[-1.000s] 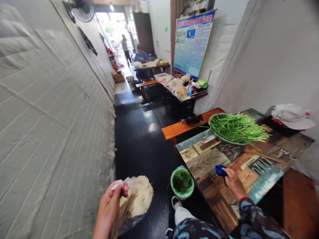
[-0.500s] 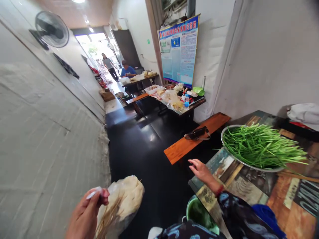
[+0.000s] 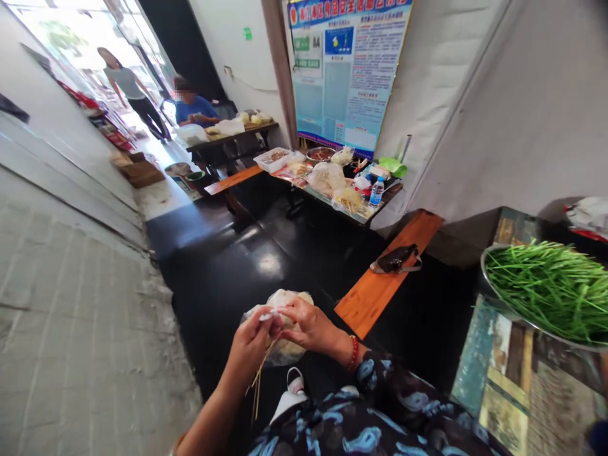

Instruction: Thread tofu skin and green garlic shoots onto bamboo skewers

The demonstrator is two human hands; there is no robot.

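Note:
In front of me, low over the dark floor, is a clear plastic bag (image 3: pixel 291 296) with pale, rounded contents. My left hand (image 3: pixel 256 334) is closed, pinching the bag's gathered whitish top. My right hand (image 3: pixel 311 324), with a red bead bracelet at the wrist, meets it there, thumb and fingers closed on the same gathered plastic. Thin straw-coloured sticks (image 3: pixel 258 386) stick out downward below my left hand. My hands cover much of the bag, so what is inside cannot be made out clearly.
A metal basin (image 3: pixel 494 294) of long green stalks stands on the patchwork table (image 3: pixel 506 392) at right. An orange bench (image 3: pixel 365 304) bears a dark bag (image 3: pixel 396 259). Ahead is a cluttered table (image 3: pixel 363 218); beyond it, a seated person (image 3: pixel 199 111) and a walking person (image 3: pixel 130 85).
My right hand has come from beside the table to the bag's top, meeting my left hand. The bag has moved right to the middle, and the view has turned left.

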